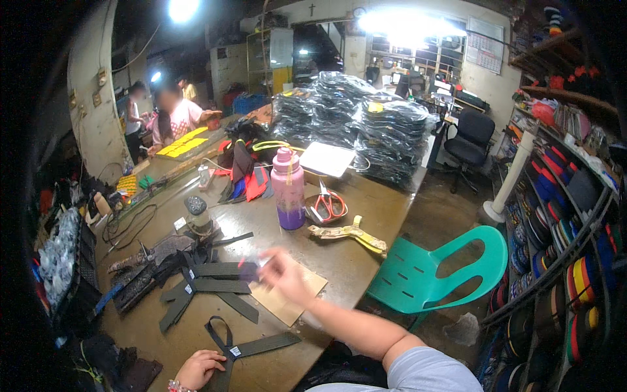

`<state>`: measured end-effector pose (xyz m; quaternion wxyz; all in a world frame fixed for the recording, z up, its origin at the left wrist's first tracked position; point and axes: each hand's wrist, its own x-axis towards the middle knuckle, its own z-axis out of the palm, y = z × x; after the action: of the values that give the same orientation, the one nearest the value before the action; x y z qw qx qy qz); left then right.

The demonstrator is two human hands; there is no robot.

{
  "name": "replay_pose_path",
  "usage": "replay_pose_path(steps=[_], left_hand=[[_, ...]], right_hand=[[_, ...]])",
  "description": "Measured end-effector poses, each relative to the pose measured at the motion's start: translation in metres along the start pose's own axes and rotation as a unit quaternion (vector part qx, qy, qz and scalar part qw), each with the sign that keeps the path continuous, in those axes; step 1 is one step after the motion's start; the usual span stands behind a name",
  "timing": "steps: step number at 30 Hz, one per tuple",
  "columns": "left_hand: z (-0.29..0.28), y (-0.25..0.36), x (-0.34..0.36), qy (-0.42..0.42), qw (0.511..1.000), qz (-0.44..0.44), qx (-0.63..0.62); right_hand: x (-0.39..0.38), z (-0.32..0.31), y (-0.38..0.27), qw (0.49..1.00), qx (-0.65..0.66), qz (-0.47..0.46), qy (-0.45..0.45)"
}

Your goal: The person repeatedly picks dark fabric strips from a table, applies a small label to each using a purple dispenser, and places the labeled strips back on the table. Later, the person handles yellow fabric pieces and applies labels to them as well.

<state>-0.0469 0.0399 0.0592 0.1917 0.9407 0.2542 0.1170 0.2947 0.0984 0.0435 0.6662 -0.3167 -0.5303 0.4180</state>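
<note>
My left hand [201, 370] lies at the near edge of the table, fingers extended and fingertips touching a dark green webbing strap piece [268, 345]. That piece has a black loop at its top and a small white label at its joint. My right hand [285, 277] is raised over a sheet of brown cardboard [302, 302]. Motion blurs its fingers, so whether they hold anything is unclear. Left of it, several similar dark strap pieces [219, 285] with small white labels overlap one another.
A pink-and-purple bottle [288, 196], orange-handled scissors [332, 208] and a yellowish strip bundle [353, 235] stand or lie beyond my right hand. Plastic-wrapped stacks [339, 117] cover the table's far end. A green chair [437, 268] is at right. People [175, 117] are at the far left.
</note>
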Motion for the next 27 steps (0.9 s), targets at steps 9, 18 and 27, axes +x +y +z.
replay_pose_path(steps=[9, 18, 27], left_hand=[[0.062, 0.034, 0.030, 0.231, 0.928, -0.287, 0.046], [0.089, 0.012, 0.026, 0.322, 0.903, -0.284, 0.007], [0.076, 0.010, 0.005, 0.275, 0.881, -0.309, -0.231]], right_hand=[[-0.088, 0.088, 0.076, 0.981, -0.053, 0.184, -0.011], [-0.084, 0.087, 0.083, 0.988, -0.088, 0.128, -0.012], [-0.075, 0.090, 0.064, 0.977, -0.032, 0.210, -0.021]])
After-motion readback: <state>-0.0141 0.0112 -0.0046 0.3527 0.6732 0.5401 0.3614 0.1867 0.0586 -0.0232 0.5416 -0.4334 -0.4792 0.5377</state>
